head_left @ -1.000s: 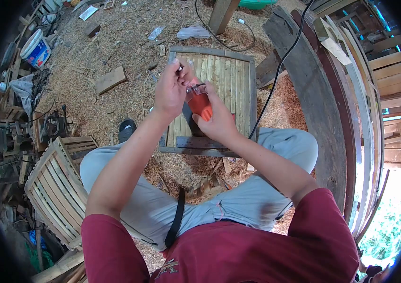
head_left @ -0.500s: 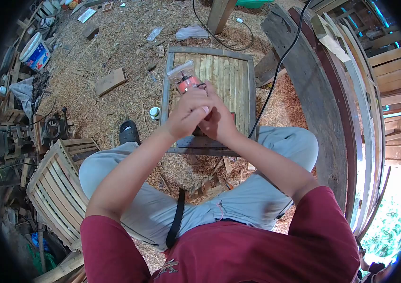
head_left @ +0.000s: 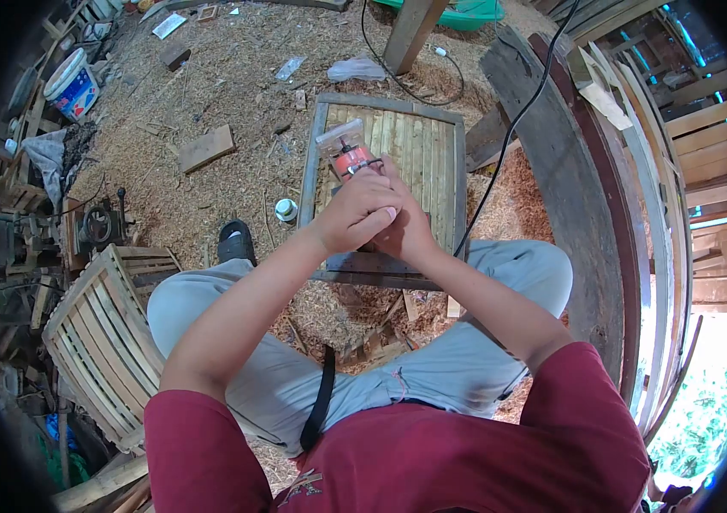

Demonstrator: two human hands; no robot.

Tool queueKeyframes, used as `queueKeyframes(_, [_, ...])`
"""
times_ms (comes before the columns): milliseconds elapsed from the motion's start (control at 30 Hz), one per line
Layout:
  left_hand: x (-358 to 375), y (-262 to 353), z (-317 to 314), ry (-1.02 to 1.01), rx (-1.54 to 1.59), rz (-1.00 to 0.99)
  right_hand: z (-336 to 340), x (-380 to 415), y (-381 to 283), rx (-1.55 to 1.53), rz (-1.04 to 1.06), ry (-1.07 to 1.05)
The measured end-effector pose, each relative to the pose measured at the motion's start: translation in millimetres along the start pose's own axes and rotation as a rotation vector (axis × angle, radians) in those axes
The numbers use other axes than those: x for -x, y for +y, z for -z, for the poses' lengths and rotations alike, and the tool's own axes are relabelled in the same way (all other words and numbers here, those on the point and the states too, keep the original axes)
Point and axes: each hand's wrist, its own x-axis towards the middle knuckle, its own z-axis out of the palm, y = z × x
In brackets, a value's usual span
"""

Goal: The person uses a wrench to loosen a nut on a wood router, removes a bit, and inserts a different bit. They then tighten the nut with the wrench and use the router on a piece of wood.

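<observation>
A red power tool [head_left: 353,160] with a clear plate at its far end lies over the slatted wooden panel [head_left: 415,141], tilted toward the upper left. My left hand [head_left: 355,212] is wrapped round the tool's near part, its thumb lying across the top. Pressed against it from the right, my right hand [head_left: 406,224] grips the same tool. The fingers overlap, so much of the tool's body is hidden. The panel has a grey frame and stands in front of my knees.
A small white jar [head_left: 286,209] stands left of the panel. A black cable [head_left: 513,128] runs down along its right side, near long planks [head_left: 569,188]. A wood block [head_left: 207,149] lies on the shavings. A slatted piece [head_left: 103,346] is by my left knee.
The view has shifted slightly, so most things appear a little lower or to the right. Both hands keep their hold on the tool, which remains over the panel.
</observation>
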Motion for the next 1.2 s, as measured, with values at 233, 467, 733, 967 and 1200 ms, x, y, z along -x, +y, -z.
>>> queueKeyframes(233, [0,-2,-4,0.09,0.049,0.01,-4,1,4,-0.236,-0.064,0.0])
queueKeyframes(467, [-12,-23,34,0.523,0.334,0.217,5,-2,-18,0.026,-0.228,0.003])
queueKeyframes(733, [-30,-27,61,0.793,1.02,0.362,3,-5,-7,0.048,-0.222,0.008])
queueKeyframes(967, [-33,-39,49,0.843,1.086,0.506,3,-4,-9,0.094,-0.175,0.031])
queueKeyframes(1200, [-32,-53,47,0.87,1.167,0.533,7,-6,-18,0.024,-0.262,0.003])
